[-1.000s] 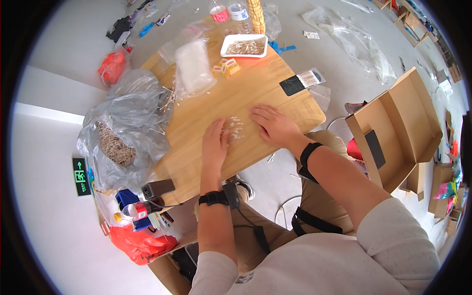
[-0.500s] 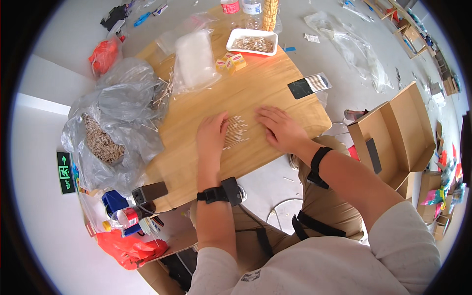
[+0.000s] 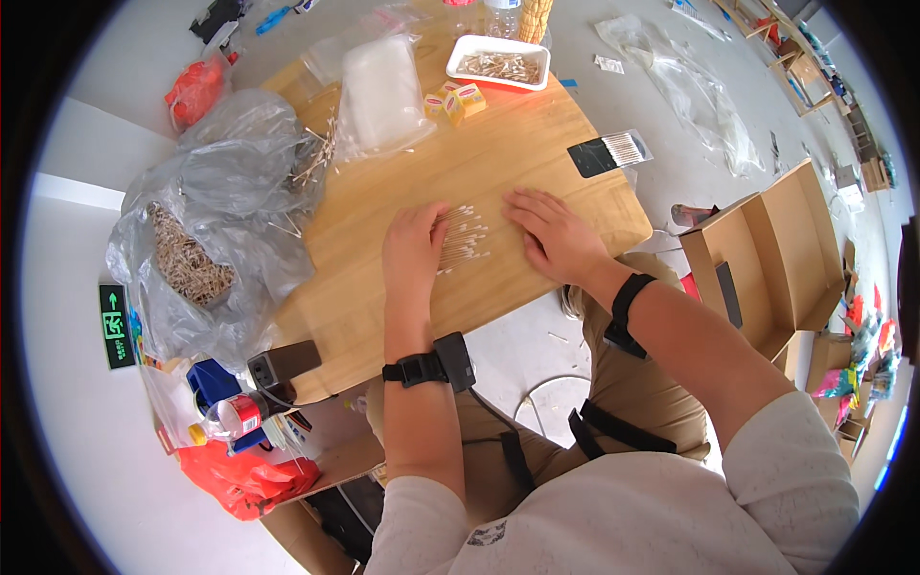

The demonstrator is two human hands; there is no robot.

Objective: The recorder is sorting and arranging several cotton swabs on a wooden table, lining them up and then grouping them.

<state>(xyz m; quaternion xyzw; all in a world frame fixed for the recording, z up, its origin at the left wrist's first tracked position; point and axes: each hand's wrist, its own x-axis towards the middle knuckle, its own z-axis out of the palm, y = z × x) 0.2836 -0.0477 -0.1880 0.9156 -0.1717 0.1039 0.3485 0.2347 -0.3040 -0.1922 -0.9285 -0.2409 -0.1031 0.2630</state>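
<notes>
Cotton swabs (image 3: 467, 235) lie side by side in a loose flat row on the wooden table (image 3: 383, 316), their white tips pointing right. My left hand (image 3: 414, 244) rests at their left ends, fingers loosely bent and thumb a little apart, partly covering the sticks. To the right of the row, my right hand (image 3: 558, 235) lies palm down with its fingers stretched out and its thumb apart. It holds nothing, and a small gap separates it from the swab tips.
Farther off are a white tray of swabs (image 3: 498, 48), small yellow boxes (image 3: 465, 102), a stack of clear bags (image 3: 381, 96) and a black-backed swab pack (image 3: 592, 158). A grey plastic bag (image 3: 240, 134) of swabs is at left. An open cardboard box (image 3: 767, 240) stands at right.
The whole view has shifted slightly, so the table sits higher in the picture. Both hands and the row of swabs keep nearly the same places on the table.
</notes>
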